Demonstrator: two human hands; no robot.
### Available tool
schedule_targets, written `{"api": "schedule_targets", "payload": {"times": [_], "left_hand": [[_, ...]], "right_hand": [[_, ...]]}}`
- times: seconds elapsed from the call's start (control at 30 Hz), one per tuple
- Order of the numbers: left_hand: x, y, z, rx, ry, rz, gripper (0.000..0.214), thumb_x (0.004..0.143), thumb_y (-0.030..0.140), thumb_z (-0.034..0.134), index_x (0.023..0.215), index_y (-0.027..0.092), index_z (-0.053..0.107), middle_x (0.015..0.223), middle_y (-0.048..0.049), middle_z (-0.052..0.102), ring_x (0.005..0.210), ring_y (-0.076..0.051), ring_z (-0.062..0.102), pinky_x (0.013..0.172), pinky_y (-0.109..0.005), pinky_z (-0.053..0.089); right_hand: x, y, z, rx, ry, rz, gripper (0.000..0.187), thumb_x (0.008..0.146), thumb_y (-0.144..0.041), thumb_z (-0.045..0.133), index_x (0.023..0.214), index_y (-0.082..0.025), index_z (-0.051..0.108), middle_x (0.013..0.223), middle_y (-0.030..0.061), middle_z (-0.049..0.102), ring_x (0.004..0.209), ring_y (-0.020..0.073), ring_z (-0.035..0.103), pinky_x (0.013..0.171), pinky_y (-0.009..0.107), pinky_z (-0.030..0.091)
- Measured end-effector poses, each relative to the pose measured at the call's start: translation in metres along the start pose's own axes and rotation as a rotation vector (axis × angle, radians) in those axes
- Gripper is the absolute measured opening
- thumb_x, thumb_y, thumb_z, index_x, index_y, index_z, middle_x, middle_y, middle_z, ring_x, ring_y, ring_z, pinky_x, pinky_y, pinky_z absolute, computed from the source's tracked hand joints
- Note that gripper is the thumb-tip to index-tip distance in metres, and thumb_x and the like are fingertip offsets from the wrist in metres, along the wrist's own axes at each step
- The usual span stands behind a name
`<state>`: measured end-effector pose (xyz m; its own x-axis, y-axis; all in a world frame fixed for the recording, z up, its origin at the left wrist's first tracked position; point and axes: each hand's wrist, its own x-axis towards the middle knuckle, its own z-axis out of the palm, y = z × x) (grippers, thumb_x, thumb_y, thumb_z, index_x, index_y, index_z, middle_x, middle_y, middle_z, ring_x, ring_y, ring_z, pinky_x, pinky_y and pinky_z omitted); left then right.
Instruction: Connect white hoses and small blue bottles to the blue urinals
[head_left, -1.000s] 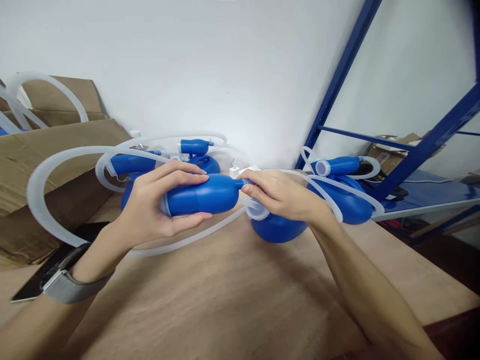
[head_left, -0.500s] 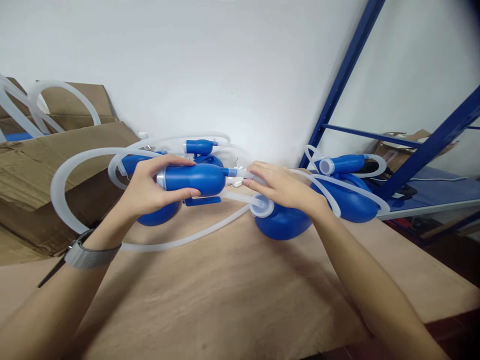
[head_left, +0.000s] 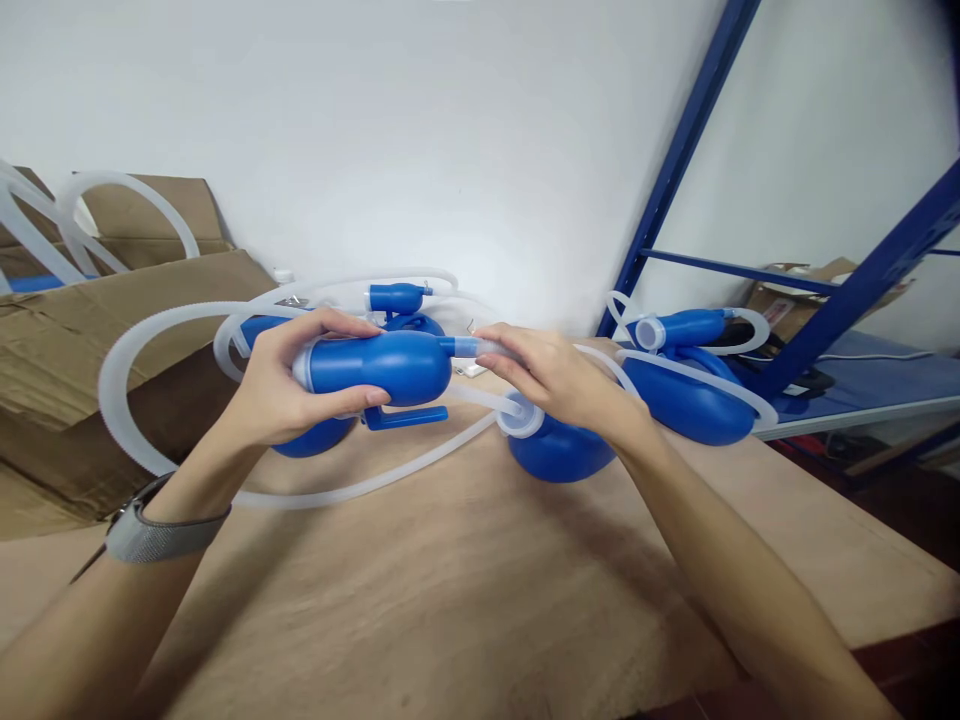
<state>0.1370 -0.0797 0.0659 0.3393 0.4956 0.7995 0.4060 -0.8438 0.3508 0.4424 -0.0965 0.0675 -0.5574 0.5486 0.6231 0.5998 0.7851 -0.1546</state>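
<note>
My left hand is wrapped round a blue bottle-shaped urinal head, fingers above and thumb below. Its translucent collar faces my palm, a flat handle shows underneath, and its narrow spout points right. My right hand is closed on the clear hose at the spout's tip. The hose end meets the spout; my fingers partly cover it. Just below my right hand lies a blue urinal bottle with a wide clear collar and a tube in its mouth.
A cardboard box with white hoses stands at the left. Another blue bottle with a hose lies at the right, beside a blue shelf rack. More blue parts sit behind my hands on the wooden table.
The urinal head has shifted slightly left and tilted, showing more of its handle. My right fingers have slid closer to the spout along the hose.
</note>
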Motion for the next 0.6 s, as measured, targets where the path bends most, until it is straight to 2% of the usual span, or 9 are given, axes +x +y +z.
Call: {"api": "schedule_targets", "payload": {"times": [0.17,0.3,0.5,0.6], "left_hand": [[0.001,0.006,0.006,-0.057,0.019,0.021,0.045,0.065,0.049,0.095,0.099,0.028,0.072,0.104,-0.0018,0.08,0.099,-0.03,0.075,0.088,-0.047,0.062],[0.002,0.017,0.007,-0.016,-0.01,0.053,0.045,0.065,0.047,0.096,0.097,0.03,0.07,0.104,-0.0012,0.079,0.1,-0.03,0.075,0.091,-0.049,0.062],[0.001,0.023,0.01,-0.033,0.037,0.114,0.045,0.066,0.046,0.095,0.098,0.031,0.068,0.104,-0.0014,0.078,0.104,-0.031,0.076,0.096,-0.052,0.062],[0.0,0.024,0.012,-0.007,0.01,0.165,0.045,0.069,0.046,0.094,0.101,0.028,0.067,0.106,-0.0022,0.078,0.104,-0.029,0.076,0.096,-0.05,0.062]], "right_hand": [[-0.002,-0.001,-0.009,-0.06,0.035,-0.058,0.032,0.11,-0.038,0.046,0.124,-0.017,0.067,0.11,0.0112,0.078,0.093,0.0242,0.073,0.083,0.034,0.054],[-0.005,0.002,-0.008,-0.13,-0.011,-0.066,0.035,0.11,-0.04,0.047,0.125,-0.016,0.067,0.107,0.012,0.078,0.091,0.0259,0.073,0.08,0.036,0.053],[-0.003,0.001,-0.007,-0.004,0.078,-0.099,0.027,0.109,-0.036,0.049,0.115,-0.018,0.068,0.091,0.0053,0.075,0.076,0.0176,0.067,0.07,0.029,0.047],[-0.001,-0.004,-0.012,0.021,0.063,-0.092,0.025,0.107,-0.035,0.051,0.111,-0.018,0.069,0.082,0.0025,0.071,0.068,0.0154,0.06,0.066,0.028,0.044]]}}
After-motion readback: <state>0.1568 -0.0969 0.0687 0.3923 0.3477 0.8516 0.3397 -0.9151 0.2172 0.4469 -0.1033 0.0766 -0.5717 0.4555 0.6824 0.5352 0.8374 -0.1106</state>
